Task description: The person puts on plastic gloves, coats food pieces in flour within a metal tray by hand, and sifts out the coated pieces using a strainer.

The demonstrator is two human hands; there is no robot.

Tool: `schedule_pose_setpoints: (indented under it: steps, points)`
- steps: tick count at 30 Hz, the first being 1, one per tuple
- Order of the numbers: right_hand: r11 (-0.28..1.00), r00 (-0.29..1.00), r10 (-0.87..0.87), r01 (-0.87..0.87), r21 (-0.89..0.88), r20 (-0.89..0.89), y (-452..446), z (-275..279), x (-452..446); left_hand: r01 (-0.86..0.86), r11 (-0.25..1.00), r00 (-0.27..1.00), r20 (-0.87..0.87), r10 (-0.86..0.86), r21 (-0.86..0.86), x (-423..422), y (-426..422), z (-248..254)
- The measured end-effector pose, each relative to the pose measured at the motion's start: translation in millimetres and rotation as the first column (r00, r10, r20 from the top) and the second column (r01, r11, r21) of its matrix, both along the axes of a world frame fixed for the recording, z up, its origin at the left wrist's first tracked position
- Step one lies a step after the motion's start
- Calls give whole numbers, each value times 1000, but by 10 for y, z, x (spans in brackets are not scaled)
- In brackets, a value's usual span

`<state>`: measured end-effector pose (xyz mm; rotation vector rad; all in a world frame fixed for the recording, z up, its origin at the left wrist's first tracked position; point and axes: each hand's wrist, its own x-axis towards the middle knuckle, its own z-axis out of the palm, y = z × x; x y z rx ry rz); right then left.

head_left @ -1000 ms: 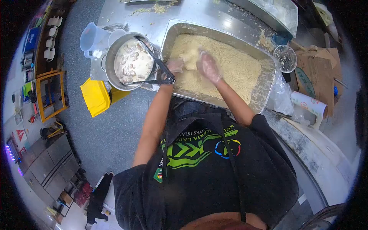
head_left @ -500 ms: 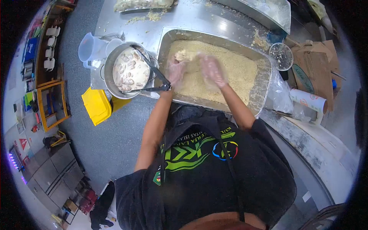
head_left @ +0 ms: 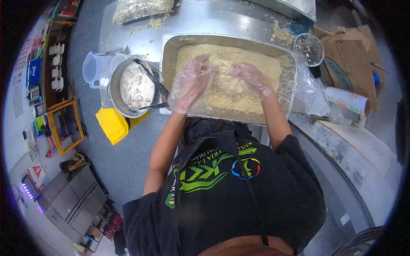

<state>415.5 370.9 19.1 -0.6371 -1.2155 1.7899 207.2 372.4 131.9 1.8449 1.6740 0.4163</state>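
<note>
Both of my hands wear clear plastic gloves over a deep metal tray point(head_left: 170, 55) of pale yellow crumbs point(head_left: 265, 68). My left hand point(head_left: 192, 87) is raised at the tray's left side, its fingers curled inward. Opposite it, my right hand point(head_left: 252, 77) has bent fingers pointing left. A crumb-covered clump point(head_left: 224, 70) lies between the fingertips of both hands, with loose crumbs falling below it. Motion blur hides what is inside the clump. Left of the tray stands a metal pot point(head_left: 112, 91) of white liquid with pieces in it; black-handled tongs point(head_left: 156, 83) lie across its rim.
A clear jug point(head_left: 90, 70) and a whisk point(head_left: 113, 51) are beyond the pot. A filled plastic bag point(head_left: 143, 9) lies at the back. To the right are a round wire strainer point(head_left: 309, 49), cardboard point(head_left: 348, 68) and a plastic roll point(head_left: 348, 100). A yellow bin point(head_left: 113, 126) stands below left.
My hands have risen from the crumbs, and a crumb-covered clump is now between them, shedding crumbs. The view has shifted slightly.
</note>
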Motion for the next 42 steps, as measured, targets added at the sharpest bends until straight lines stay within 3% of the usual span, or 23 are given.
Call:
schedule_pose_setpoints:
  steps: [1, 2, 3, 5, 7, 8, 10, 11, 12, 14, 16, 18, 20, 22, 24, 29, 30, 32, 33, 34, 36, 38, 42]
  points:
    - [997, 999, 14, -16, -79, -29, -47, -35, -25, -26, 1000, 998, -61, 27, 13, -57, 24, 46]
    - [987, 998, 22, -31, -158, -59, -98, -68, -50, -20, 1000, 1000, 18, 20, -3, -172, 61, 32]
    - [925, 998, 53, -38, -378, 29, -180, -275, -77, -17, 1000, 995, 95, 18, -12, -334, 133, -2]
    - [916, 895, 242, -84, -393, 375, -139, -416, -135, 28, 998, 978, 205, -40, 64, -652, 363, -64]
    - [914, 770, 375, -214, -345, 516, -86, -206, -197, 122, 967, 952, 249, -177, 222, -988, 633, -78]
    - [848, 801, 450, -243, -471, 396, -103, -21, -201, 12, 1000, 952, 306, -8, -10, -1090, 784, 132]
    - [943, 663, 313, -135, -303, 680, -223, -264, -85, -44, 999, 985, 165, 43, 1, -1512, 1206, -73]
    - [961, 526, 266, -84, -263, 808, -213, -201, -112, -64, 998, 993, 96, 64, 6, -1752, 1497, -228]
    - [957, 279, 277, 7, -290, 920, -155, 242, -274, -78, 996, 997, 17, 78, 34, -1960, 1760, -329]
    - [979, 278, 203, -24, -205, 939, -221, 19, -214, -104, 991, 984, -136, 114, 83, -2415, 2316, -567]
    - [970, 168, 242, -10, -244, 956, -174, 317, -362, -44, 982, 967, -239, 88, 181, -2994, 2936, -1058]
    - [987, -1, 149, 57, -149, 989, -435, -163, -170, -40, 952, 948, -290, 132, 304, -3662, 3657, -1773]
    - [999, 47, -12, 48, 10, 999, -545, -103, -204, -91, 890, 931, -280, 236, 447, -4365, 4416, -2603]
    - [949, 245, 95, 272, -162, 965, -714, -233, -91, -267, 913, 935, -145, 323, 307, -4333, 4519, -2125]
    - [868, 327, 59, 449, -210, 943, -936, -232, -99, -348, 925, 926, -100, 365, 150, -4390, 4735, -2014]
    - [756, 324, 51, 606, -249, 945, -846, 8, -657, -264, 950, 960, -139, 242, -166, -4674, 5294, -2309]
    - [779, 296, 63, 582, -233, 953, -822, 66, -751, -179, 973, 969, -198, 148, -149, -4486, 5191, -1953]
    - [758, 289, 185, 566, -323, 939, -684, 222, -933, -241, 969, 961, -155, 230, -51, -4424, 5411, -2069]
    - [755, 279, 136, 592, -282, 951, -701, 173, -922, -273, 962, 954, -128, 270, -6, -4359, 5493, -2116]
    - [750, 267, 88, 616, -240, 960, -760, 125, -906, -146, 986, 962, -219, 161, 82, -4192, 5455, -1969]
    - [765, 232, 77, 610, -207, 970, -829, 125, -893, -40, 998, 918, 393, 58, -54, -4204, 5510, -2114]
    - [810, 199, 135, 542, -224, 971, -753, 165, -917, -5, 994, 855, 514, 62, -112, -4420, 5470, -2234]
    - [733, 356, 106, 603, -315, 928, -572, 213, -957, -165, 985, 986, 33, 166, -43, -4516, 5470, -2346]
